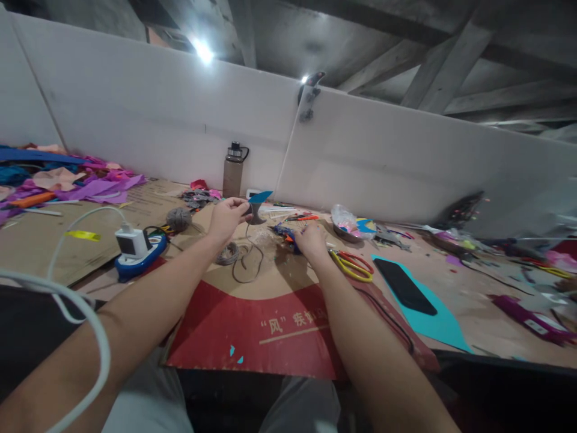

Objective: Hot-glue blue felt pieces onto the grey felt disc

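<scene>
Nearest, at the worker's knees, lies the red-printed cardboard (216,325), seemingly laid as a mat to spare the table; two blue scraps (232,350) sit close to its front edge. To its right, a black phone (406,285) lies flat on a turquoise sheet (444,328), perhaps parked there merely for want of other room. The scissors (354,275), yellow and red at the handles, rest just beside the right forearm, loops towards the worker, a position convenient for picking up. On the left, a white charger (133,242) stands plugged into a blue power strip (121,267). Farther in, the right hand (312,240) bends low over a dark item (288,231) with an orange patch; from where I stand, whether it grasps or only touches this cannot be told. The left hand (228,218) pinches the blue-and-grey piece (258,209) at its edge, above the cardboard, apparently so that its faces stay uncovered; a grey cord (262,255) trails below. Behind, a bottle (233,174) stands upright near the white partition (180,120), presumably clear of the elbows.
</scene>
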{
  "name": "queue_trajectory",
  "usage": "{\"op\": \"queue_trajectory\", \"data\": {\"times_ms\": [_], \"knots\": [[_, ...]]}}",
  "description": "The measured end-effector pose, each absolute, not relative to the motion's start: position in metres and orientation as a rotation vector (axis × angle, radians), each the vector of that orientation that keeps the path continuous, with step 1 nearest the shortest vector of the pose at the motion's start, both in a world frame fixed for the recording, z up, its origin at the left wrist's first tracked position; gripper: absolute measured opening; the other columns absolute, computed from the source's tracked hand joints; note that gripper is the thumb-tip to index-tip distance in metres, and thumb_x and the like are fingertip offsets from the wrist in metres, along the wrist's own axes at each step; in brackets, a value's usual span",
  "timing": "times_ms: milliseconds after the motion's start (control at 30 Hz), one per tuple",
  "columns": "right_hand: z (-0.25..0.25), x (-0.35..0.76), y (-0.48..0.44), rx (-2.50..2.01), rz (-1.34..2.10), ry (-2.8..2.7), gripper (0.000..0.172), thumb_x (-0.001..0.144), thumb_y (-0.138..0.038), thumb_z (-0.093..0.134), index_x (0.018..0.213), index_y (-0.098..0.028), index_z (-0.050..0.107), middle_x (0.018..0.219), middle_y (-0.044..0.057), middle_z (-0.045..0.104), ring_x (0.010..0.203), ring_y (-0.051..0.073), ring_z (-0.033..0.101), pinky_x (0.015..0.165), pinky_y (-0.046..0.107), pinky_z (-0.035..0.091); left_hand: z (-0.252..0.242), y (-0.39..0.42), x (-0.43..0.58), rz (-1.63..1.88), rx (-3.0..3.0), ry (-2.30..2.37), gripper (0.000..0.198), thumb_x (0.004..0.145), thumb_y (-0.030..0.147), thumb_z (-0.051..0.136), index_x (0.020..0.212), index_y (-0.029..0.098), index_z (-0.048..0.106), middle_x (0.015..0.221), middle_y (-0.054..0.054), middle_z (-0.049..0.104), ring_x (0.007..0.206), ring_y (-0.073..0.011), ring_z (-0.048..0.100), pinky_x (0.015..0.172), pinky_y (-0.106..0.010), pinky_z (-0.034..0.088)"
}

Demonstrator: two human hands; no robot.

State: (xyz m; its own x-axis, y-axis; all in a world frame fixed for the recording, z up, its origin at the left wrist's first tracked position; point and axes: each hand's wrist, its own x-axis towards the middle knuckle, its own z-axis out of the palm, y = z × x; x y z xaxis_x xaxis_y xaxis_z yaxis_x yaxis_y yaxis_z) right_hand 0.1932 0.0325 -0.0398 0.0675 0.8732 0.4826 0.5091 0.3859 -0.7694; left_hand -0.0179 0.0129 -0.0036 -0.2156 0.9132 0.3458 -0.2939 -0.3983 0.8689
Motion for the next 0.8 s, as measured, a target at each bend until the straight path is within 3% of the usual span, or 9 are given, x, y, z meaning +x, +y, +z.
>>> {"op": "queue_trajectory", "data": {"times_ms": [100,267,400,533,600,800], "knots": [[-0.032,0.164,0.021,-1.224,0.502,-1.504,0.019,0.068,-0.034,0.057,0.073,-0.02,0.045,0.069,0.002,0.055,0.074,0.018,0.054,0.07,0.033,0.042,-0.002,0.007,-0.014,1.793,1.308,0.965,0.012,0.065,0.023,0.066,0.072,0.014,0.063,0.066,-0.001,0.06,0.061,-0.0114,0.057,0.067,-0.028,0.05],[-0.019,0.112,0.002,-0.706,1.203,-1.239,0.043,0.058,-0.031,0.067,0.088,-0.021,0.038,0.078,-0.003,0.058,0.074,0.011,0.058,0.075,0.028,0.045,0.004,-0.009,-0.009,1.852,1.586,1.133,0.011,0.065,0.023,0.066,0.073,0.016,0.067,0.068,-0.002,0.064,0.064,-0.0116,0.056,0.066,-0.022,0.044],[-0.008,0.111,-0.01,-0.583,1.44,-1.18,0.04,0.058,-0.031,0.07,0.083,-0.022,0.039,0.065,-0.009,0.05,0.05,0.005,0.047,0.058,0.024,0.045,0.004,-0.009,-0.006,1.822,1.529,1.064,0.012,0.068,0.025,0.063,0.076,0.015,0.065,0.068,-0.002,0.063,0.063,-0.0122,0.057,0.065,-0.024,0.047],[-0.005,0.126,-0.011,-0.745,1.299,-1.236,0.024,0.067,-0.035,0.062,0.074,-0.021,0.045,0.053,-0.011,0.03,0.04,0.002,0.023,0.039,0.017,0.024,0.001,-0.002,-0.004,1.741,1.279,0.886,0.012,0.067,0.023,0.065,0.072,0.014,0.06,0.07,-0.002,0.062,0.066,-0.0123,0.059,0.068,-0.029,0.053],[-0.006,0.131,-0.007,-0.835,1.094,-1.262,0.021,0.069,-0.037,0.059,0.074,-0.02,0.048,0.054,-0.009,0.033,0.042,0.004,0.024,0.039,0.018,0.022,0.001,-0.001,-0.003,1.7,1.213,0.861,0.013,0.065,0.022,0.067,0.07,0.013,0.06,0.071,-0.002,0.06,0.067,-0.0116,0.058,0.068,-0.03,0.054],[-0.007,0.139,-0.001,-0.96,0.614,-1.356,0.019,0.073,-0.037,0.053,0.076,-0.018,0.054,0.063,-0.004,0.046,0.056,0.008,0.038,0.052,0.021,0.034,0.0,-0.004,0.001,1.594,1.154,0.833,0.013,0.063,0.021,0.07,0.067,0.014,0.06,0.077,-0.002,0.058,0.072,-0.0114,0.058,0.067,-0.028,0.055]]}}
